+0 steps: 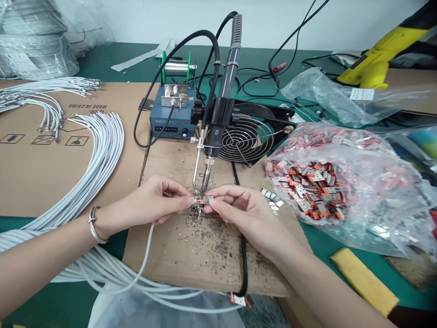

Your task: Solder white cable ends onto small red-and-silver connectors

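Between thumb and fingers, my left hand [164, 200] pinches the end of a white cable [147, 250], whose length hangs down toward the bundle below. My right hand [235, 205] pinches a small metal connector with an orange insert [206, 199]. Cable end and connector meet just under the tip of a soldering iron [206, 175], which is clamped upright in a stand. A thin bent solder feed tube [197, 166] comes down beside the tip. I cannot tell whether the tip touches the connector.
Solder crumbs litter the cardboard [164, 264]. A blue solder feeder [170, 120] and a fan [247, 136] stand behind. White cables [105, 155] lie at left. At right are a bag of orange connectors [314, 187], loose metal shells [272, 198], a yellow sponge [363, 280] and a yellow tool [378, 54].
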A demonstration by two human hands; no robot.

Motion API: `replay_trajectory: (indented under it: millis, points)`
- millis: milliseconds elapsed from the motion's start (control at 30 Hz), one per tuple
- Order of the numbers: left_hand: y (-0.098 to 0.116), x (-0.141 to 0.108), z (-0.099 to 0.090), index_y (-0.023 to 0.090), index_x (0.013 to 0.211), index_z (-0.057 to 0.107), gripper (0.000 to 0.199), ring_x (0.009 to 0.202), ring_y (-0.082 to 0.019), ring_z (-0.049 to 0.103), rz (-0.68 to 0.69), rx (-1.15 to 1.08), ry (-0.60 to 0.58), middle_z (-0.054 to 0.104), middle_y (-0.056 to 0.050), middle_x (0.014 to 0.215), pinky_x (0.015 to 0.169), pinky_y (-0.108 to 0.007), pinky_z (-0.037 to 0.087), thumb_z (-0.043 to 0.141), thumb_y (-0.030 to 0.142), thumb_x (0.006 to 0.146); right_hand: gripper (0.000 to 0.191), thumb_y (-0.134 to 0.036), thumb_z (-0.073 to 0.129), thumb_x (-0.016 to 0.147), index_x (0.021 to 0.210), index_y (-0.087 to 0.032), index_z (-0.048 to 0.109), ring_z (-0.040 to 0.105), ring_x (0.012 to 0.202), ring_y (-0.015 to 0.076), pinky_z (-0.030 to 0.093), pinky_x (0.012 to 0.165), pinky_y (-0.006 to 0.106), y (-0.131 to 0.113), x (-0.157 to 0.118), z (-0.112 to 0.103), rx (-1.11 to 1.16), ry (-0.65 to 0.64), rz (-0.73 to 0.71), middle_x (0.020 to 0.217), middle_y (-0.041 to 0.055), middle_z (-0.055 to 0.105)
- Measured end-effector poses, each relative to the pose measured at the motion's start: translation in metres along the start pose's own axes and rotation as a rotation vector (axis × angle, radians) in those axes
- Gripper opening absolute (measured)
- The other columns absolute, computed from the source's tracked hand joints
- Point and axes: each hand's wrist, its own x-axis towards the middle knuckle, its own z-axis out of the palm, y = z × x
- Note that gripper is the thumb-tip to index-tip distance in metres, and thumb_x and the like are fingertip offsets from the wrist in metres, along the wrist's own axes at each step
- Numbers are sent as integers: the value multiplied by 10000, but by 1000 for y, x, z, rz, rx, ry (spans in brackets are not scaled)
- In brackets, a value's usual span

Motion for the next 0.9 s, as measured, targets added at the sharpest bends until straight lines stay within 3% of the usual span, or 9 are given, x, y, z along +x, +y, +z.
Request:
replay_trajectory:
  millis: [533, 900]
  points:
    - [-5, 3, 1, 125, 841, 645, 230, 347, -25, 356, 2, 23, 3, 469, 48, 537, 304, -126, 278, 555, 333, 802, 96, -168, 666, 675, 771, -165, 670, 491, 441, 54, 303, 404, 178, 0, 2, 0, -41, 8, 10, 594, 0, 682]
    - [-6, 1, 2, 138, 812, 627, 231, 336, -37, 334, 6, -1, 15, 388, 84, 427, 308, -124, 269, 548, 355, 811, 150, -241, 692, 680, 799, -154, 670, 466, 455, 65, 289, 412, 187, 1, 3, -1, -51, 0, 19, 614, 21, 673]
